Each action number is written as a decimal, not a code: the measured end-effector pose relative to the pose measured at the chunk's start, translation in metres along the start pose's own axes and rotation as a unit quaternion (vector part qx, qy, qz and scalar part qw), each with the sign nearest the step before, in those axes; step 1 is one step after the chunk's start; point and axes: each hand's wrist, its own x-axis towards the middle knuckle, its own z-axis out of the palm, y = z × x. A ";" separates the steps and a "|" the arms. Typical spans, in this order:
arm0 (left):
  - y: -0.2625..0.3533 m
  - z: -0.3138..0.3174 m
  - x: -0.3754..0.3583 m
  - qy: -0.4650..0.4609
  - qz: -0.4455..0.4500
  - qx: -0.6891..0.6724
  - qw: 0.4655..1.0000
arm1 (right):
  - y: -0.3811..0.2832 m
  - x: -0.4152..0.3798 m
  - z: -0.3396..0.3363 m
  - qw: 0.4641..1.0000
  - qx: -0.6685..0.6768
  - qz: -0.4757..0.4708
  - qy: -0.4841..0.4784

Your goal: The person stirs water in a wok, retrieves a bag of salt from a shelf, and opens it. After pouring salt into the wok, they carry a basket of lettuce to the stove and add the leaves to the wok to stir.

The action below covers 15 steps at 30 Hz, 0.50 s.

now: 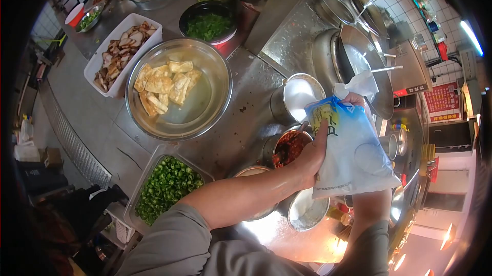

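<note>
A white and blue plastic bag [353, 158] with yellow and dark printing is held up between my two hands. My left hand [313, 157] grips its left side, the thumb lying along the front and the other fingers hidden behind. At the bag's upper end, my right hand [353, 99] is closed around the gathered top, mostly covered by the bag; a loose white flap [362, 85] sticks out there. Just left of that end stands a metal pot [279, 103] with something white inside. Below it, near my left wrist, is a container of dark red chili sauce [291, 148].
A steel basin [215, 117] holds pale fried pieces in liquid. Around it are a white tub [94, 73] of sliced brown food, a bowl of chopped greens [207, 24] and a clear tub of cut green peppers [169, 189]. Woks [328, 55] stand at upper right.
</note>
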 end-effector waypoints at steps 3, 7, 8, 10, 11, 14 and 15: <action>-0.001 -0.001 0.002 0.001 -0.003 -0.008 1.000 | 0.002 0.002 -0.002 1.000 -0.001 0.001 -0.004; -0.003 -0.002 0.005 0.019 -0.014 -0.020 1.000 | 0.003 0.007 -0.007 1.000 -0.001 0.003 -0.014; -0.003 -0.003 0.007 0.019 -0.016 -0.019 1.000 | 0.004 0.009 -0.007 1.000 -0.002 0.003 -0.017; -0.004 -0.005 0.010 0.017 -0.021 -0.018 0.999 | 0.004 0.012 -0.009 1.000 -0.001 0.005 -0.021; -0.006 -0.006 0.012 0.017 -0.019 -0.019 1.000 | 0.004 0.011 -0.009 1.000 -0.002 0.005 -0.021; -0.008 -0.008 0.015 0.023 -0.015 -0.015 1.000 | 0.003 0.012 -0.011 1.000 0.000 0.007 -0.023; -0.008 -0.008 0.016 0.027 -0.016 -0.010 0.999 | 0.004 0.012 -0.010 1.000 0.000 0.009 -0.022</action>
